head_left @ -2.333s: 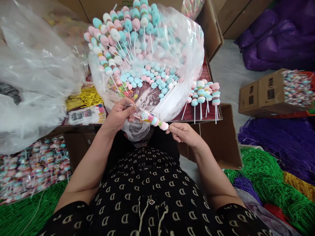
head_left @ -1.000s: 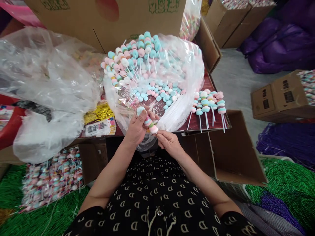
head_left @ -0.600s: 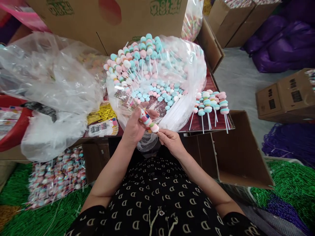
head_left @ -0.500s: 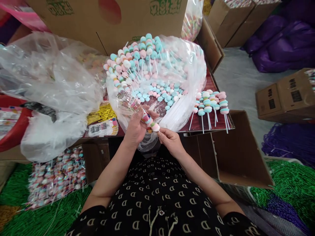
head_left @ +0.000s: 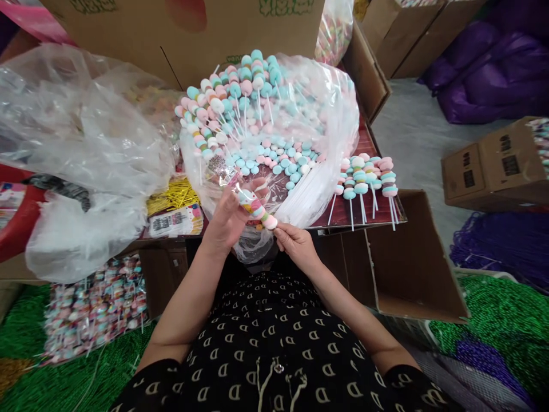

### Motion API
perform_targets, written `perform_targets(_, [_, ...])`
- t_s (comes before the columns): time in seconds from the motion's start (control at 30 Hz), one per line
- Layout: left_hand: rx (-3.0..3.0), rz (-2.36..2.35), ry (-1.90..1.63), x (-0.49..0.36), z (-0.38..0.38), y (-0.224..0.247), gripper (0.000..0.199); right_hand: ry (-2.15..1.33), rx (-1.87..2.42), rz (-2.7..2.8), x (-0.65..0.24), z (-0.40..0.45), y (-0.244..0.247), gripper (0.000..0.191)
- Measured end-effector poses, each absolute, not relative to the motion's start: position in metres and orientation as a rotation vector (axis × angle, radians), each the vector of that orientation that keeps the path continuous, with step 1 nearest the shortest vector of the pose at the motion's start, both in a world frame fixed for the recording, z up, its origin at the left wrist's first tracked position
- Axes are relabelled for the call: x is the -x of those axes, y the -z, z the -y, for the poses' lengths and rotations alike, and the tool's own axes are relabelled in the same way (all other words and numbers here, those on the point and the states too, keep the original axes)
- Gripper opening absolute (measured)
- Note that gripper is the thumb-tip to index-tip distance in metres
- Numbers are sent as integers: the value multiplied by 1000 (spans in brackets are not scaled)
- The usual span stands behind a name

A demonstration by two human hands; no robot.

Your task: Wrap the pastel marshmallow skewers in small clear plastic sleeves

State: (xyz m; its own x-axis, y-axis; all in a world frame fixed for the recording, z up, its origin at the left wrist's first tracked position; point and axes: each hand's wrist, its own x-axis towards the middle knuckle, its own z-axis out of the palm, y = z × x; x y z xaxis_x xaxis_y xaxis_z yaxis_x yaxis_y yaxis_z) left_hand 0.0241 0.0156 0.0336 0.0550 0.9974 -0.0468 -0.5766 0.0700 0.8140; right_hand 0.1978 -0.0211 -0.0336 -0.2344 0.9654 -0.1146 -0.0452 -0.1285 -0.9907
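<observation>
A marshmallow skewer (head_left: 269, 221) with pink, green and white pieces sits partly inside a printed clear plastic bag (head_left: 223, 173), tilted with its stick end toward me. My left hand (head_left: 227, 217) is loosely round the bag, thumb on the near side and fingers behind it, the palm partly showing. My right hand (head_left: 295, 243) pinches the skewer's stick just below the lowest marshmallow. Behind them, a large open plastic bag (head_left: 338, 109) holds many marshmallow skewers (head_left: 246, 86), loose marshmallow discs (head_left: 291, 166) and white sticks (head_left: 306, 194).
Several unwrapped skewers (head_left: 360, 177) lie at the table's right edge. Yellow twist ties (head_left: 175, 194) and printed bags (head_left: 175, 222) lie at left. An open cardboard box (head_left: 418, 257) stands below right; packed skewers (head_left: 96, 303) fill a box below left.
My left hand has loosened and shifted slightly left along the bag, showing more palm. My right hand keeps its pinch on the stick. The whole view has shifted a little.
</observation>
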Motion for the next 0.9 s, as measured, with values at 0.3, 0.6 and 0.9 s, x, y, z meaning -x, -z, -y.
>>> perform_targets(0.3, [-559, -812, -1435, -36, -17, -20, 33, -1845, 1094, 1233, -206, 23, 25, 54])
perform_targets(0.6, [-619, -752, -1375, -32, -16, -10, 33, -1978, 1044, 960, -199, 22, 31, 50])
perform_targets(0.9, [-577, -840, -1353, -40, -13, -10, 34, -1261, 1296, 1335, -204, 34, 37, 31])
